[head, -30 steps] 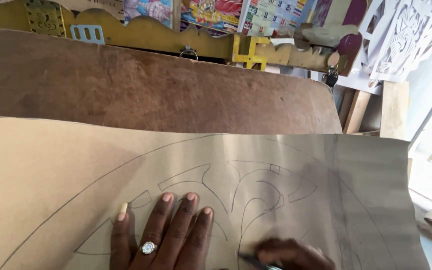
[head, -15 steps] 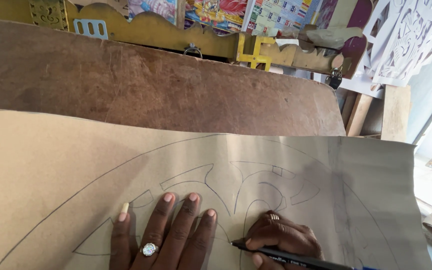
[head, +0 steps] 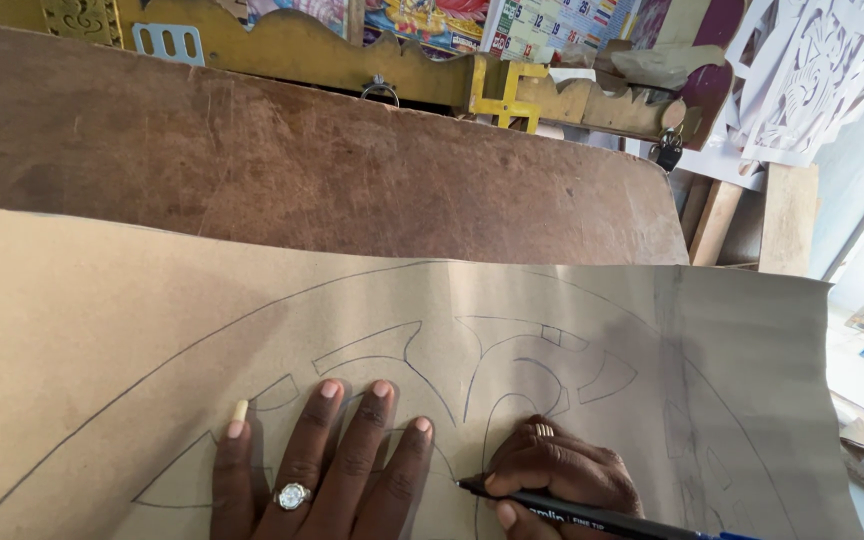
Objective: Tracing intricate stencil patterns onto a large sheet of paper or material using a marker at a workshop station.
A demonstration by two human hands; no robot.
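Left hand lies flat, fingers spread and pressed on the paper; a ring sits on one finger; the wrist is cut off by the lower edge. Right hand, at 3 o'clock from the left, is curled closed around a pen; the tip touches a drawn line just beside the left little finger; the pen's rear end runs out of view at 4 o'clock. Pencilled arcs and curved shapes cover the paper; lines at the right are faint. The paper rests on a brown board; at 12 o'clock, carved yellow wood; at 2 o'clock, white cut-out panels.
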